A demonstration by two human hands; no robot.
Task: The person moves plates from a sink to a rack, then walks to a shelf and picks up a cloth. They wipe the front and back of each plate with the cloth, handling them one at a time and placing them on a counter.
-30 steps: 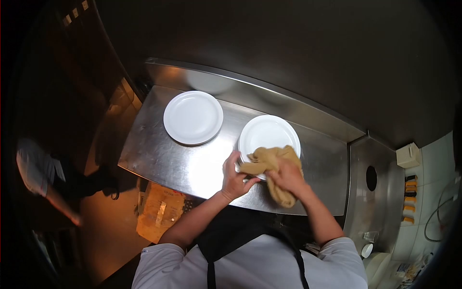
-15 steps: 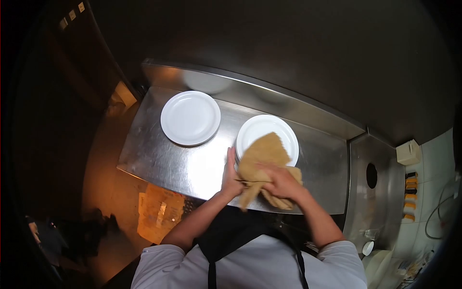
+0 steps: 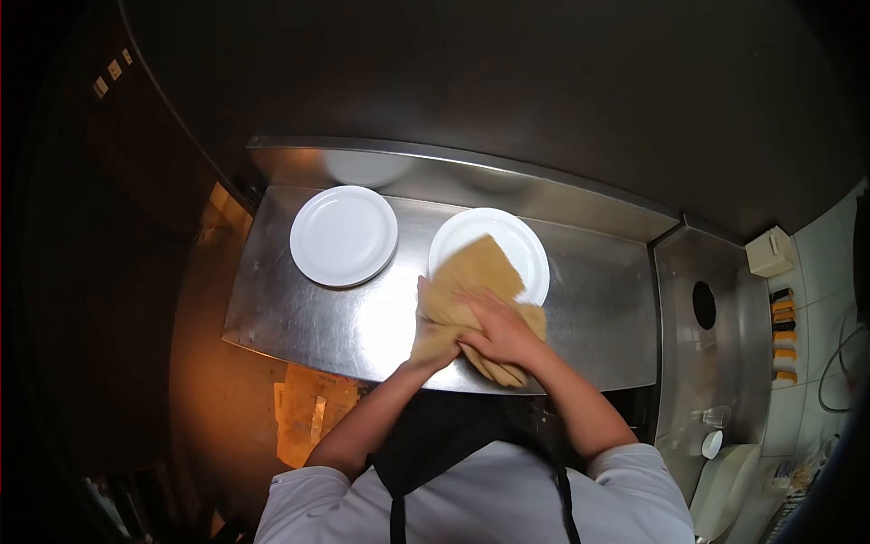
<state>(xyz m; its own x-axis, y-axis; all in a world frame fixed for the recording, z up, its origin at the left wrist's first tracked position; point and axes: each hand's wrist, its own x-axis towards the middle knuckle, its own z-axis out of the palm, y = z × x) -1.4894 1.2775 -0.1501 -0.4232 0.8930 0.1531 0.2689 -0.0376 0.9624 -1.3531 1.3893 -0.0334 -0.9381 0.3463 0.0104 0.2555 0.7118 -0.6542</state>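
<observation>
Cloth (image 3: 471,272) — tan, one, bunched at the near end, a flatter flap laid out over a white plate (image 3: 526,254). Judged light, soft and limp, with no risk of breakage; best taken by a gathered fold, the palm backing it so that the loose flap does not slide away.

White plate, round, rimmed — resting on the worktop (image 3: 598,317), nearer the person's right, its near part covered by the cloth. Likely stiff, fairly heavy, smooth enough to slip, and apt to chip if knocked. Best hold: the outer rim, from opposite sides, or one side steadied while the other hand presses.

Second white plate (image 3: 344,236) — on the worktop to the left, apart from the first; a thick lower edge suggests more beneath it. Same handling expected.

Right hand (image 3: 497,328) — on top of the cloth, fingers extended over it and pressing, thumb bent towards the bunched part.

Left hand (image 3: 438,358) — at the near left side of the first plate, largely hidden by the cloth; fingertips just show at its edge. Whether these fingers are closed on anything cannot be told.

Differences from half a second earlier: the cloth has shifted to the left and now drapes over the left hand, which was mostly bare beside the rim. The right hand has moved left with it. Both plates remain on the worktop, apart.
</observation>
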